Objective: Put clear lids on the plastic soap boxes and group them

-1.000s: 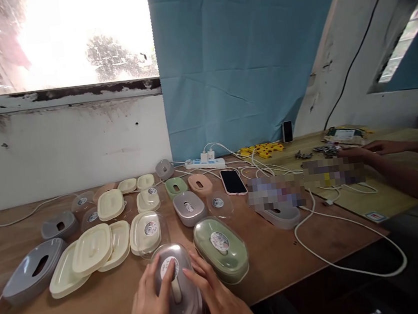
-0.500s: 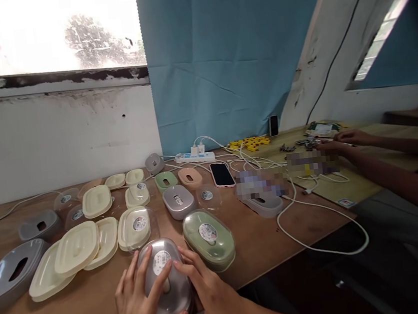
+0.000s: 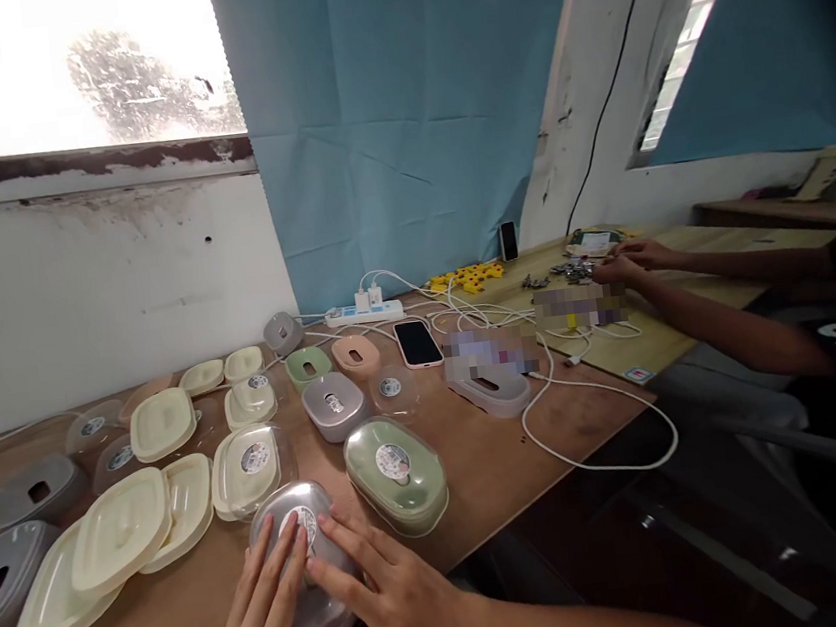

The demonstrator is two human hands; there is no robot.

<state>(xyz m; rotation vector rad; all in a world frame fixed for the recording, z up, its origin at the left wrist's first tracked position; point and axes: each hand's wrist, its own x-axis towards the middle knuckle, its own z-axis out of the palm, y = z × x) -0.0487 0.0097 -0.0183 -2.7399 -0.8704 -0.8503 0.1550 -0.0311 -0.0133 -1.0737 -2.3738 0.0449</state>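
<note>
A grey oval plastic box [image 3: 315, 615] with a clear lid and a round white sticker sits at the front of the table, between my hands. My left hand [image 3: 250, 614] holds its left side, fingers lying over the lid and thumb low at the near end. From the right, my right hand [image 3: 400, 589] grips the same box, its fingertips on the lid near the sticker. Just beyond it stands a green box [image 3: 395, 472] with a clear lid. Several cream lids [image 3: 122, 533] lie to the left, some overlapping. The underside of the grey box is hidden.
Grey slotted covers [image 3: 35, 490] lie at far left. Behind are a grey-lilac box [image 3: 334, 407], a phone [image 3: 418, 344] and a power strip [image 3: 365, 313]. A white cable [image 3: 617, 469] loops over the table's right edge. Another person's hands [image 3: 627, 259] are at the adjoining table.
The view has swung right, so the table things appear further left. My hands stay on the grey box; my right fingers lie further across the lid, closer to my left fingers.
</note>
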